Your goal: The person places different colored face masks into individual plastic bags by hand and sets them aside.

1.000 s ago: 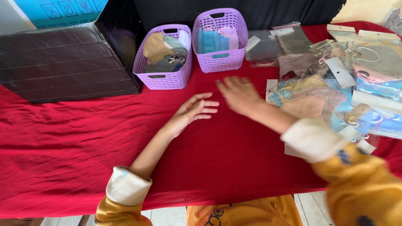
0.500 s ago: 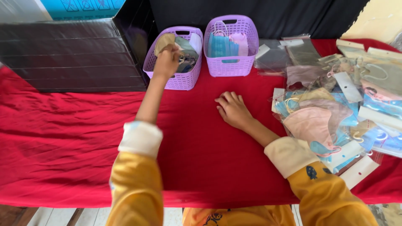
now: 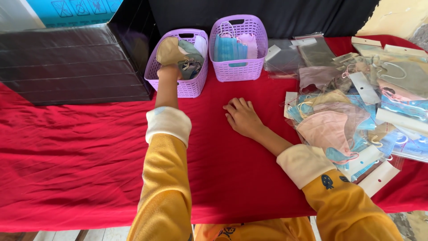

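Observation:
My left hand (image 3: 169, 71) reaches into the left purple basket (image 3: 192, 87) and grips a tan face mask (image 3: 169, 51) at its lower edge. That basket also holds grey and white masks. My right hand (image 3: 243, 117) lies flat and empty on the red tablecloth (image 3: 80, 151), fingers a little apart, to the left of a heap of bagged masks (image 3: 343, 116). A second purple basket (image 3: 240, 69) with blue and pink masks stands just to the right of the first.
A large black box (image 3: 71, 62) fills the back left of the table. Clear plastic sleeves (image 3: 298, 56) lie behind the mask heap, and more packaged masks (image 3: 401, 89) spread to the right edge. A dark cloth hangs behind the baskets.
My left hand went from lying on the cloth up into the left basket and closed on the tan mask. My right hand drew back toward me and settled flat.

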